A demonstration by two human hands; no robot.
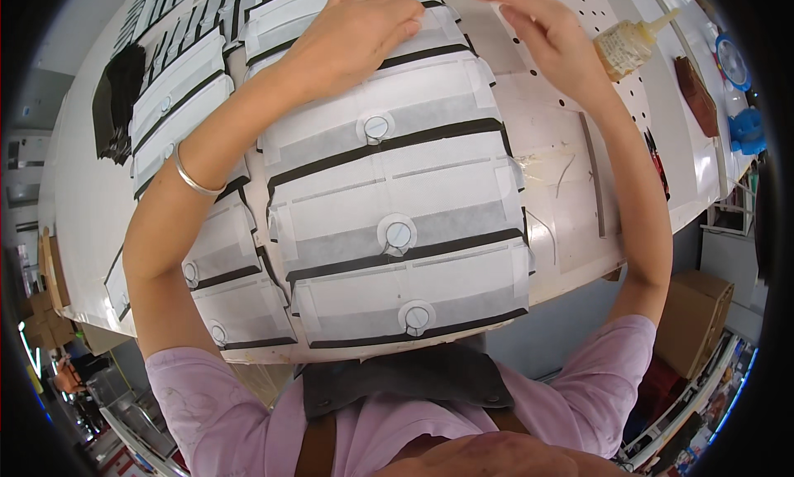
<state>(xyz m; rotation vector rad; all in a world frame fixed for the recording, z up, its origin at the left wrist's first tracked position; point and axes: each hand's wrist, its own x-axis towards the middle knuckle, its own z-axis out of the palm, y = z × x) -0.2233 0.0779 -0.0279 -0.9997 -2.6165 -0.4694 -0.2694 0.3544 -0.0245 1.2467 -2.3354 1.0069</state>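
My left hand (360, 38), with a ring on one finger, rests over a far white panel with black edges (451, 37). Its fingers are loosely bent, pointing right, and I see nothing held in them. My right hand (542, 32) hovers over the board just right of the panels, thumb and fingers apart, holding nothing visible. Toward me, similar panels lie overlapped in a column, among them a middle panel (331, 194) and a near panel (356, 305). Each of these carries a round disc, such as the middle disc (399, 234).
More panels (236, 307) form a column on the left, beside a stack of black strips (117, 105). A squeeze bottle of yellowish liquid (622, 51) lies by my right wrist. Further right are a brown block (696, 96), red-handled pliers (657, 162) and a blue tape dispenser (744, 129).
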